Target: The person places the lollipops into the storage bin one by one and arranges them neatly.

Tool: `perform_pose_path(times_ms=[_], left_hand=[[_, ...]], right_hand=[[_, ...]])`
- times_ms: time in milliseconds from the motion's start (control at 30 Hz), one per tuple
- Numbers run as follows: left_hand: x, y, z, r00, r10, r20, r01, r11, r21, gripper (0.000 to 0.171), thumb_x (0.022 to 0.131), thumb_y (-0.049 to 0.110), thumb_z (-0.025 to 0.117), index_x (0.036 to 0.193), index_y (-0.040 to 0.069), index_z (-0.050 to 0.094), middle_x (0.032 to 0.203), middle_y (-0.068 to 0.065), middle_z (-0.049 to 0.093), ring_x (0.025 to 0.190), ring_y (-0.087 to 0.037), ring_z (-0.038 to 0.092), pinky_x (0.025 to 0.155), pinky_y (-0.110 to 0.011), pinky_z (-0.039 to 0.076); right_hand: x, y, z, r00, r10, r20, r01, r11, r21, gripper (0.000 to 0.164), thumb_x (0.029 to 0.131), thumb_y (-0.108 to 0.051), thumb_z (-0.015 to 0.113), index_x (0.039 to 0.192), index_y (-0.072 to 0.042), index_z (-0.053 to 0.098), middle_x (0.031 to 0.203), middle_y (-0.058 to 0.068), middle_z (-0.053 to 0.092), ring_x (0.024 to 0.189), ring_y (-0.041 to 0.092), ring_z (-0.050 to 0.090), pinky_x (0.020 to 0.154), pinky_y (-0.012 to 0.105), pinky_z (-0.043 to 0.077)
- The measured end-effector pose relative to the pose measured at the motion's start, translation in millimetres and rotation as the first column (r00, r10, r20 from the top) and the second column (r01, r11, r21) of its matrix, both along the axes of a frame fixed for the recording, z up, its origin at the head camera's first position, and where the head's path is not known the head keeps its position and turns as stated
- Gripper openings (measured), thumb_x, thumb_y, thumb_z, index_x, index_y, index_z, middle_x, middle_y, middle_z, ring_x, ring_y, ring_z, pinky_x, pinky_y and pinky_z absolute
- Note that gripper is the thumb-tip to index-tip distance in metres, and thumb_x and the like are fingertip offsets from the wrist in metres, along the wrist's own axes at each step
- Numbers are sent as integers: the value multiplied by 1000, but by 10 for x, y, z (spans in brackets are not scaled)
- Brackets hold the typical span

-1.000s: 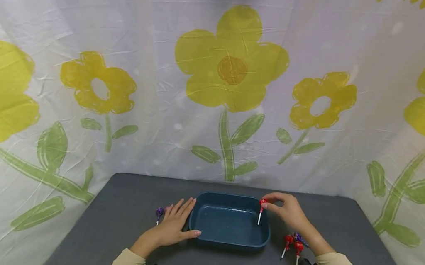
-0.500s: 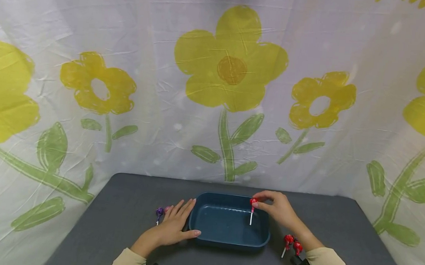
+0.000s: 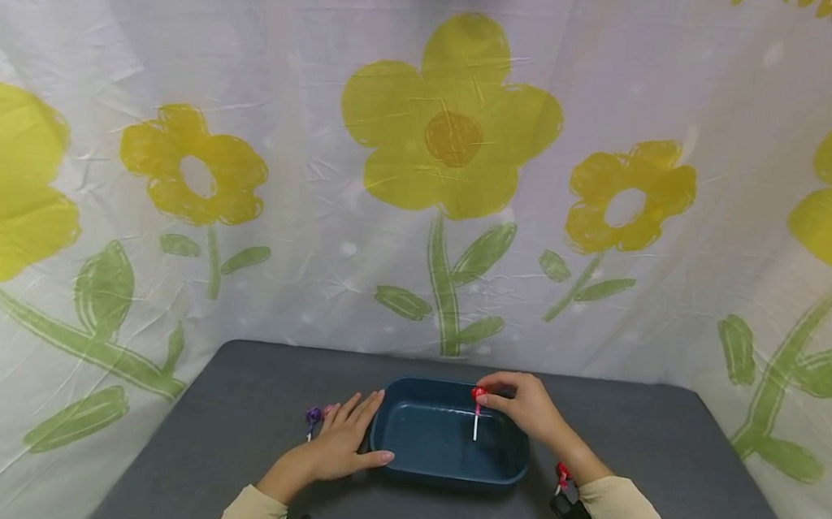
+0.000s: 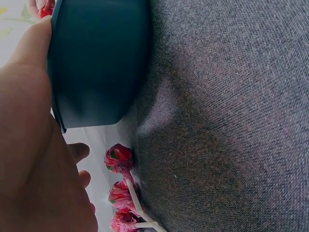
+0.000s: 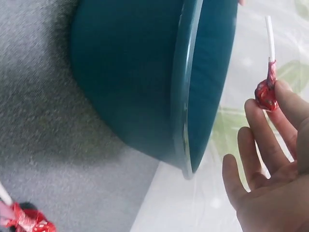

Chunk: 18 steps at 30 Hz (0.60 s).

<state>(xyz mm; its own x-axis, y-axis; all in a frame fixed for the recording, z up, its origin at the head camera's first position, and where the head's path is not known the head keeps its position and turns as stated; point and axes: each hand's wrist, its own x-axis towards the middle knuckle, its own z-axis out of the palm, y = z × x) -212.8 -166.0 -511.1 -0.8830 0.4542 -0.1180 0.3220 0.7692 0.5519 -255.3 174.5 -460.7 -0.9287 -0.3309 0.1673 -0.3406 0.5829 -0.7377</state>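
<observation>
In the head view my right hand (image 3: 525,407) pinches a red-wrapped lollipop (image 3: 479,394) by its candy end, over the dark teal tray (image 3: 443,473). Its white stick points down into the tray. The right wrist view shows the same lollipop (image 5: 266,94) between thumb and fingertips, above the rim's level. My left hand (image 3: 343,445) lies along the tray's left end, fingers extended and thumb at the front rim. Beside that hand are a purple lollipop (image 3: 312,416) and a pink one (image 3: 327,409), partly hidden by the fingers.
A red lollipop (image 3: 563,471) lies right of the tray, partly covered by the black wrist camera (image 3: 570,512). Pinkish-red lollipops (image 4: 118,158) lie past the tray's end in the left wrist view. Behind the grey table (image 3: 268,370) hangs a flower-printed curtain (image 3: 301,226).
My right hand has moved left with the red lollipop, from the tray's right rim to farther over its inside. Its forearm now hides more lollipops on the right. The left hand stays put.
</observation>
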Motion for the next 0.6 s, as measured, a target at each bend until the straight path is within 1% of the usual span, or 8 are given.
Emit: perform_pose_path(times_ms=[100,267,400,600], left_hand=[[1,2,-5,1000,-2,1,2,1000,-1,99,90,67,55,161,20,5,168,-9,12,155,-40,2,116,-72,1],[13,9,16,1000,-4,0,4,1000,10,99,90,66,56,161,18,6,168,-10,14,155,-41,4,116,-73,1],[25,13,30,1000,-4,4,4,1000,13,100,90,66,57,161,17,7,168,-10,14,154,-42,5,116,-73,1],[22,16,13,1000,-3,-3,3,1000,19,99,90,66,56,161,19,7,167,-9,15,154,-42,5,115,-73,1]], right_hand=[[-10,-38,-4,1000,6,-7,-6,1000,-5,22,86,-30,76,106,-20,76,99,-5,76,97,17,68,96,51,51],[-28,-108,-18,1000,21,-17,-21,1000,-7,21,86,-31,76,105,-22,76,98,-6,76,95,14,68,95,50,51],[-39,-162,-37,997,64,-37,-64,998,-17,24,87,-31,75,107,-17,76,98,-3,76,94,16,68,91,50,52],[-46,-245,-55,995,98,-13,-99,994,-40,24,88,-30,74,107,-16,75,100,-1,76,95,18,69,88,39,54]])
